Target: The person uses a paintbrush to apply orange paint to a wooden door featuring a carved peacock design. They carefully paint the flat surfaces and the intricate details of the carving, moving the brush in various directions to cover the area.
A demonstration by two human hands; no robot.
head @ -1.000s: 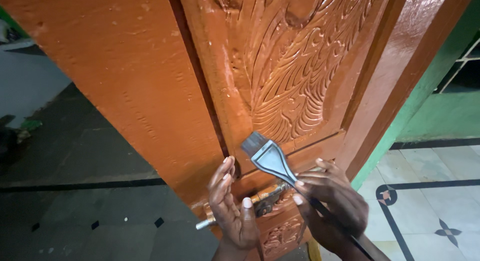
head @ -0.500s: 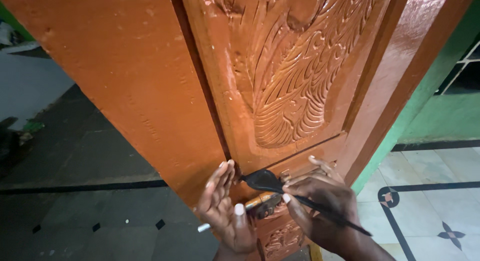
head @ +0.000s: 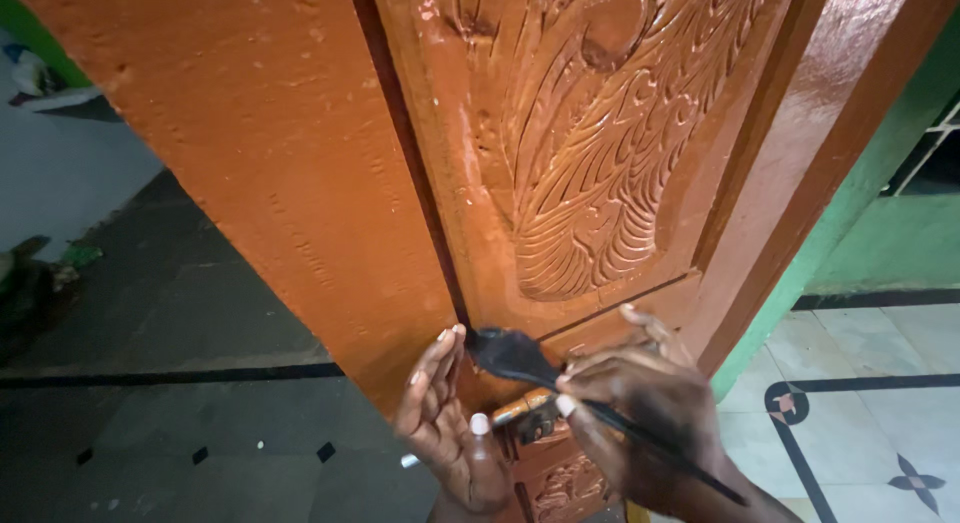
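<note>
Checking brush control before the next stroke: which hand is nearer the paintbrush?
Right. The right hand grips the paintbrush by its handle; the left hand rests beside the bristles against the carved door, not holding it.

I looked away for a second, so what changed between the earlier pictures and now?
The dark-bristled paintbrush in the right hand swung down from pointing up and now lies with its bristles against the carved orange-brown wooden door, near the groove. The left hand stayed open beside the door edge, and the right hand kept its grip.
</note>
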